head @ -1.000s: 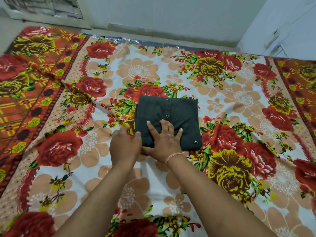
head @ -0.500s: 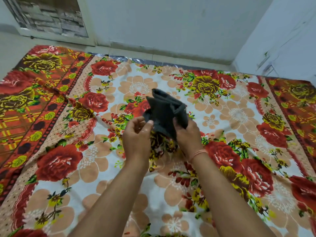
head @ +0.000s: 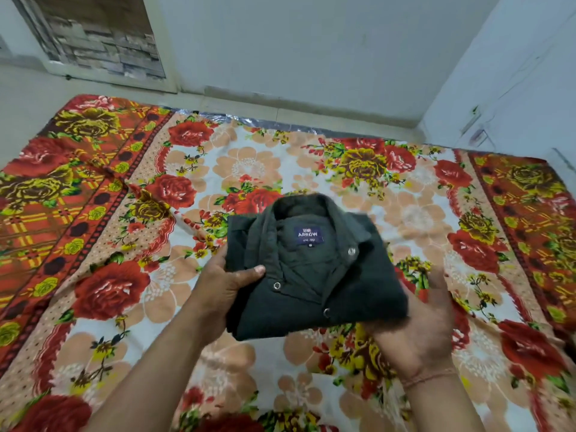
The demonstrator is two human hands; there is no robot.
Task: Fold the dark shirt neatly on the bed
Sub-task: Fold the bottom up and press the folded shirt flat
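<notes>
- A floral sheet (head: pixel 249 169) lies spread wide, with red roses, yellow blooms and peach flowers on white.
- Red-and-yellow border bands run down its left (head: pixel 46 213) and right (head: pixel 530 188) sides.
- A silvery strip (head: pixel 249 121) shows just past the sheet's far edge.
- A plain white wall (head: pixel 311 42) stands behind, with a pale ledge (head: pixel 311 104) at its foot.
- A framed opening (head: pixel 93 32) at upper left shows grey stonework.
- White panelled fronts (head: pixel 514 88) fill the right corner.

Home bedroom, floral bedsheet (head: pixel 93 294), plain walls (head: pixel 311 51)
</notes>
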